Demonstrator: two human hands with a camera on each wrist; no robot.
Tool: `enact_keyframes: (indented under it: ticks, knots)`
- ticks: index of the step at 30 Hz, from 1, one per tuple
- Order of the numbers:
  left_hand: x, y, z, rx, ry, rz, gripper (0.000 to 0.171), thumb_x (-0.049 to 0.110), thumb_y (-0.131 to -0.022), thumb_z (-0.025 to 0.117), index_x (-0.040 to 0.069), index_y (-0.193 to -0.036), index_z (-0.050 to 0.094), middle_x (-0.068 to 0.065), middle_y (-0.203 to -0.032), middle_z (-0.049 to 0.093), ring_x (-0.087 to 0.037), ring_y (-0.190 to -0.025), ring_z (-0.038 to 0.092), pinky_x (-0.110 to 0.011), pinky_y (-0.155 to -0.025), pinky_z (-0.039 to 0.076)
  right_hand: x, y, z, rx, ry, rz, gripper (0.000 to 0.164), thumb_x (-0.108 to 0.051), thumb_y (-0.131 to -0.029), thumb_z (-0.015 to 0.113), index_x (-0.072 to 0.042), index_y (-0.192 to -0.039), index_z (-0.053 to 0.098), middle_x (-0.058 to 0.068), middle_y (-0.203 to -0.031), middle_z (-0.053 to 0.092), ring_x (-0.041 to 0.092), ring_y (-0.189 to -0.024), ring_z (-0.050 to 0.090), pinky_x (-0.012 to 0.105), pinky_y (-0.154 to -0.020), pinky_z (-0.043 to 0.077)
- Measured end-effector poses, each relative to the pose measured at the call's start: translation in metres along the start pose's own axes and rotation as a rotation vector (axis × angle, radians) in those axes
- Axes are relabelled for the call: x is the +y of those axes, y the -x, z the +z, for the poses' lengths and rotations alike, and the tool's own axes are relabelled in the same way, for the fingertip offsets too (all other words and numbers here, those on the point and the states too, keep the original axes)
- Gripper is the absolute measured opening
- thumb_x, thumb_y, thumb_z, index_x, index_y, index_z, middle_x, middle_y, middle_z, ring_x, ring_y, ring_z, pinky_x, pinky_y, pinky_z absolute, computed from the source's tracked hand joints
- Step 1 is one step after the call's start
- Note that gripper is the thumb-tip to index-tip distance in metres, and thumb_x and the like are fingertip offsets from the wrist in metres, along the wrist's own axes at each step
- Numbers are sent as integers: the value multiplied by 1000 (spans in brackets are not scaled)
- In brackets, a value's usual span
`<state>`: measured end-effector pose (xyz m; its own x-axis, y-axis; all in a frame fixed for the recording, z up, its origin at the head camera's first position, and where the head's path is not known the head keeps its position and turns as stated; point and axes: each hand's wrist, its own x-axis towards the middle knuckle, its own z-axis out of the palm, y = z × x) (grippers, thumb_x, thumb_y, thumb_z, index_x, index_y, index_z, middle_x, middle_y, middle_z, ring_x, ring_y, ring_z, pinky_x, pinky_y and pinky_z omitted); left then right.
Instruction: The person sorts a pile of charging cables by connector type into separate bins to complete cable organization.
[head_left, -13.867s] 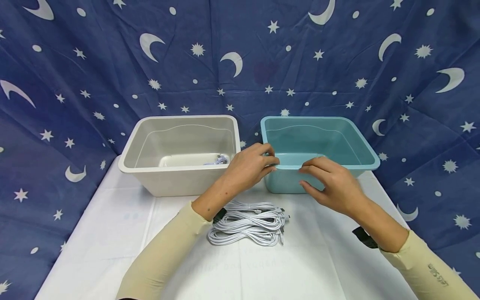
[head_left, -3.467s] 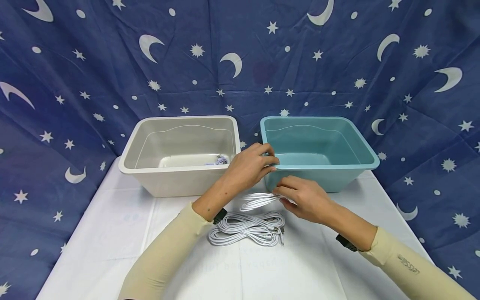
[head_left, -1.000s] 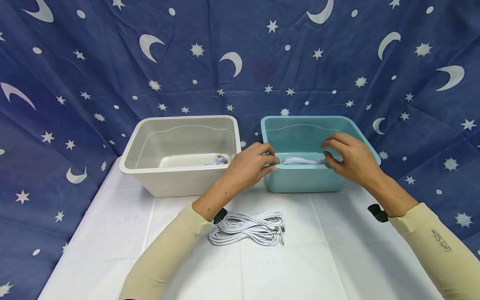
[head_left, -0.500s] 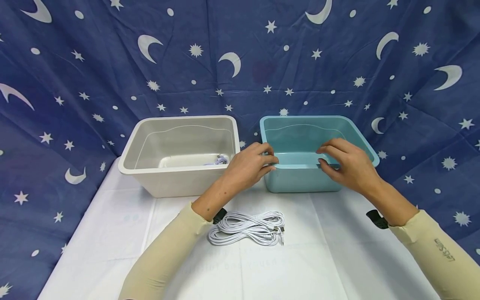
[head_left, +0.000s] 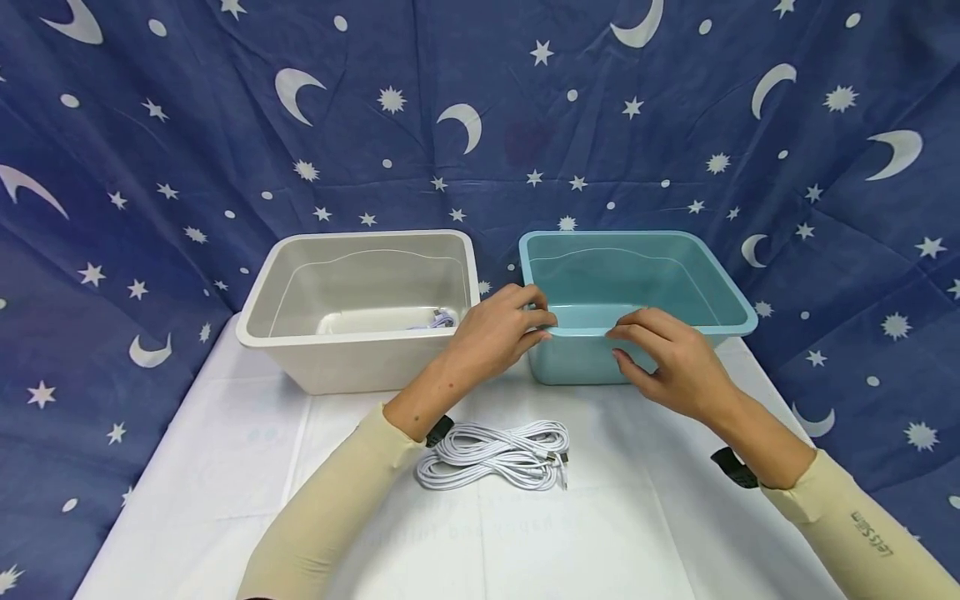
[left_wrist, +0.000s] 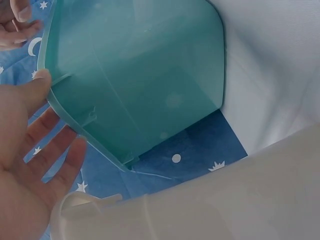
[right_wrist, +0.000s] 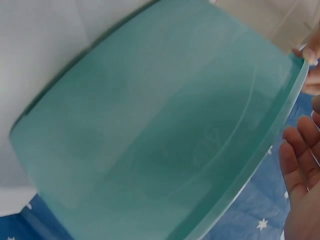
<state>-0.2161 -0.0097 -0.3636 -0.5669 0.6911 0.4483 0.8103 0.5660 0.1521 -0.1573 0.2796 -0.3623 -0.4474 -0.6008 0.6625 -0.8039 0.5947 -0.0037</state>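
Note:
My left hand (head_left: 501, 327) holds the near left corner of the teal bin (head_left: 645, 367), its thumb outside the rim and its fingers over it. In the left wrist view, the thumb (left_wrist: 37, 90) lies against the teal rim. My right hand (head_left: 667, 358) hovers at the front rim of that bin, fingers loosely bent, with nothing in them; the right wrist view shows its fingers (right_wrist: 302, 150) apart from the rim. Coiled white cables (head_left: 495, 454) with plugs at their right end lie on the table in front. The near wall hides part of the teal bin's floor.
Left of the teal bin stands a light grey bin (head_left: 352, 362) with a small pale purple cable (head_left: 442, 319) inside. Both bins sit on a white-covered table (head_left: 585, 533) before a blue curtain (head_left: 480, 125) with moons and stars.
The pile of white cables has shrunk by a coil, which my right hand carried over the teal bin and let go inside. That hand has since come back left and nearer. My left hand stayed put.

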Motion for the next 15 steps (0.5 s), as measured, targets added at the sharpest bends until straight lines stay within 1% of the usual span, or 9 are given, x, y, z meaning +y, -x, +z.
enact_keyframes:
  ticks: [3, 6, 9, 12, 15]
  knots:
    - [0, 0, 1, -4, -6, -1, 22, 31, -102, 73, 24, -121, 81, 6, -125, 64, -15, -114, 58, -26, -88, 52, -7, 1, 7, -4, -17, -17, 22, -10, -89, 74, -7, -111, 76, 6, -108, 71, 23, -97, 68, 34, -81, 56]
    - [0, -1, 1, -10, -13, 2, 22, 32, -102, 73, 24, -122, 81, 5, -125, 64, -15, -113, 58, -26, -87, 52, -13, 3, 15, -6, -34, -33, 19, -17, -95, 69, -8, -111, 76, 5, -108, 71, 21, -96, 68, 34, -78, 57]
    - [0, 0, 1, -12, -14, 7, 22, 32, -102, 73, 24, -122, 81, 5, -125, 64, -15, -113, 58, -25, -87, 51, -20, 3, 24, -6, -50, -47, 21, -23, -102, 64, -8, -111, 75, 4, -109, 71, 21, -97, 69, 35, -80, 58]
    - [0, 0, 1, -7, -12, 8, 22, 31, -102, 74, 23, -121, 81, 5, -125, 64, -15, -113, 58, -25, -87, 51, -27, 3, 32, -6, -71, -54, 19, -21, -100, 66, -9, -112, 75, 3, -110, 71, 20, -97, 68, 34, -81, 57]
    - [0, 0, 2, -1, -9, 7, 22, 30, -102, 74, 23, -121, 81, 5, -125, 64, -15, -114, 58, -26, -88, 51, -33, 4, 41, -6, -97, -58, 20, -14, -93, 73, -9, -112, 75, 2, -110, 71, 20, -98, 68, 34, -81, 58]
